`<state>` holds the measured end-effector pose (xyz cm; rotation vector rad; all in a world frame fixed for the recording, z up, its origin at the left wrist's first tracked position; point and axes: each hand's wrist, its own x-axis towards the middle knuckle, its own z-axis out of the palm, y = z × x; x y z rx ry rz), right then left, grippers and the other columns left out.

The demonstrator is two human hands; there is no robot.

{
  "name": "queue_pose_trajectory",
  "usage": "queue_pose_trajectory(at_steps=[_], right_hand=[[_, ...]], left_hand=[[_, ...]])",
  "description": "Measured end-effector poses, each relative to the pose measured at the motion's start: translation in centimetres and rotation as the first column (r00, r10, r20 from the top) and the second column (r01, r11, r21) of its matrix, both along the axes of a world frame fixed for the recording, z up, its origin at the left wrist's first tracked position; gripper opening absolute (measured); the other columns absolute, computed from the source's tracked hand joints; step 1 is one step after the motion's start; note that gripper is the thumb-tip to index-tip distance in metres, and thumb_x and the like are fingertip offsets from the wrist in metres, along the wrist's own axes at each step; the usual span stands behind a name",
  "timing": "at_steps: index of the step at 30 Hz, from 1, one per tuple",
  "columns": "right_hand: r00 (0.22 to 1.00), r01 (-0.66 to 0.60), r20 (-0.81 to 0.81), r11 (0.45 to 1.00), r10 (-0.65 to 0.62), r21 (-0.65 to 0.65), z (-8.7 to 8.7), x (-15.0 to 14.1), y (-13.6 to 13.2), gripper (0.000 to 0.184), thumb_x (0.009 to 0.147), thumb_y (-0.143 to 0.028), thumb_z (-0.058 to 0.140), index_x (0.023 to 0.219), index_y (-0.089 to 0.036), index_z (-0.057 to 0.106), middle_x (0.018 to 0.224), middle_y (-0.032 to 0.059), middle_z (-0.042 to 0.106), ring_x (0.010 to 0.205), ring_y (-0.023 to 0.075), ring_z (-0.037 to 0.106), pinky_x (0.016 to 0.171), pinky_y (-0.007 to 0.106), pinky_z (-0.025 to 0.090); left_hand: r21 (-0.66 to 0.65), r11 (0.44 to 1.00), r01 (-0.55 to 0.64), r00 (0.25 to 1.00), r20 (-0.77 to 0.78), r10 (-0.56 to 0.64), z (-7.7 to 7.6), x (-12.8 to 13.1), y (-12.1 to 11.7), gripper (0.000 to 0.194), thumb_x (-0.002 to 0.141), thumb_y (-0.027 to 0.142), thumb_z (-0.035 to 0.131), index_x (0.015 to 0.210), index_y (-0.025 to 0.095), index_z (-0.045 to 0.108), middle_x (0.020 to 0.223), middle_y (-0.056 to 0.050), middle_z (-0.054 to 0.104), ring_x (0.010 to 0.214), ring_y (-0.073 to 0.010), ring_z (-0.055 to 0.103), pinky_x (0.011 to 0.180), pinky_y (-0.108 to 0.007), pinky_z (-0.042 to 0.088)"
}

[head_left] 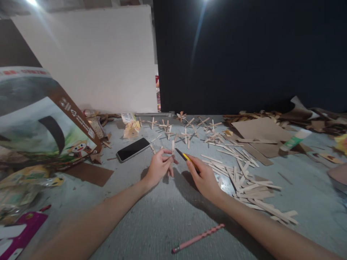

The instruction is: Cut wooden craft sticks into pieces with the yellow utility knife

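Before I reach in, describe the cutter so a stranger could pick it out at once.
At the grey table, look to the middle of the view, just right of the left hand. There the right hand holds the cutter, its dark tip pointing forward and left. Its yellow-and-black body sets it apart from the plain, pale wooden sticks lying loose nearby.

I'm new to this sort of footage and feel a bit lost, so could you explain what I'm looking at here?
There's no machine, just a person's bare left hand and right hand. The single picture comes from a camera worn on that person's head, looking forward and down. The left hand holds a small wooden stick upright; the right holds what looks like a yellow-and-black craft knife. On the grey table lie a phone to the left, loose sticks to the right, crossed sticks farther back, and a pink pencil nearest the camera.
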<state>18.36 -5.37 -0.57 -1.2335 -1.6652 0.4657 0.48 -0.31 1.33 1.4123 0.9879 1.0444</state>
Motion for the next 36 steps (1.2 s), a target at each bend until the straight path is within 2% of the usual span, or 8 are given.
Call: queue_pose_trajectory(at_steps=[8, 17, 22, 27, 33, 36], right_hand=[[1.000, -0.001, -0.029, 1.000, 0.001, -0.015, 0.13, -0.05, 0.05, 0.040, 0.102, -0.042, 0.041, 0.121, -0.022, 0.070, 0.113, 0.0087, 0.075, 0.100, 0.0227, 0.069, 0.091, 0.036, 0.053], [1.000, 0.009, -0.027, 0.999, -0.010, -0.053, 0.27, -0.04, -0.14, 0.041, 0.102, -0.044, 0.040, 0.123, -0.021, 0.067, 0.101, 0.0073, 0.076, 0.089, 0.0216, 0.069, 0.083, 0.034, 0.054], [0.999, 0.023, -0.034, 0.998, -0.025, -0.058, -0.01, -0.02, -0.12, 0.041, 0.099, -0.043, 0.046, 0.129, -0.021, 0.063, 0.107, 0.0078, 0.076, 0.085, 0.0207, 0.070, 0.075, 0.031, 0.055], [0.999, -0.045, -0.021, 0.999, 0.044, -0.029, 0.13, -0.06, -0.36, 0.042, 0.100, -0.039, 0.043, 0.135, -0.023, 0.060, 0.111, 0.0077, 0.076, 0.072, 0.0174, 0.069, 0.070, 0.030, 0.056], [0.995, -0.098, -0.019, 0.995, 0.098, -0.006, 0.21, -0.11, -0.43, 0.043, 0.101, -0.036, 0.041, 0.139, -0.023, 0.058, 0.132, 0.0093, 0.068, 0.104, 0.0206, 0.071, 0.084, 0.030, 0.056], [0.995, -0.102, -0.005, 0.995, 0.102, 0.016, 0.11, -0.09, -0.42, 0.043, 0.101, -0.034, 0.042, 0.139, -0.024, 0.058, 0.132, 0.0094, 0.068, 0.106, 0.0203, 0.071, 0.084, 0.029, 0.056]], left_hand=[[-0.004, 1.000, -0.002, 1.000, -0.014, 0.002, -0.18, -0.06, 0.13, 0.050, 0.079, 0.060, 0.068, 0.096, 0.019, 0.045, 0.079, -0.007, 0.076, 0.033, -0.0095, 0.056, 0.033, -0.020, 0.038], [0.005, 1.000, 0.003, 1.000, -0.007, -0.003, -0.08, -0.08, 0.12, 0.052, 0.078, 0.065, 0.067, 0.091, 0.018, 0.048, 0.083, -0.008, 0.076, 0.034, -0.0094, 0.057, 0.034, -0.020, 0.040], [0.022, 1.000, -0.014, 1.000, -0.014, 0.014, 0.02, -0.16, 0.13, 0.049, 0.080, 0.062, 0.067, 0.090, 0.018, 0.048, 0.085, -0.008, 0.076, 0.035, -0.0096, 0.057, 0.034, -0.021, 0.041], [0.034, 0.999, -0.028, 0.999, -0.026, 0.029, -0.21, -0.16, 0.18, 0.049, 0.080, 0.063, 0.066, 0.088, 0.018, 0.049, 0.085, -0.009, 0.076, 0.036, -0.0092, 0.057, 0.035, -0.020, 0.042], [0.043, 0.999, -0.022, 1.000, -0.003, 0.022, -0.34, -0.09, 0.11, 0.051, 0.079, 0.066, 0.066, 0.085, 0.019, 0.047, 0.077, -0.006, 0.074, 0.042, -0.0130, 0.063, 0.044, -0.025, 0.053], [0.044, 0.999, -0.012, 1.000, 0.002, 0.012, -0.32, -0.11, 0.11, 0.051, 0.079, 0.066, 0.067, 0.084, 0.019, 0.048, 0.067, -0.003, 0.071, 0.043, -0.0150, 0.065, 0.046, -0.027, 0.055]])
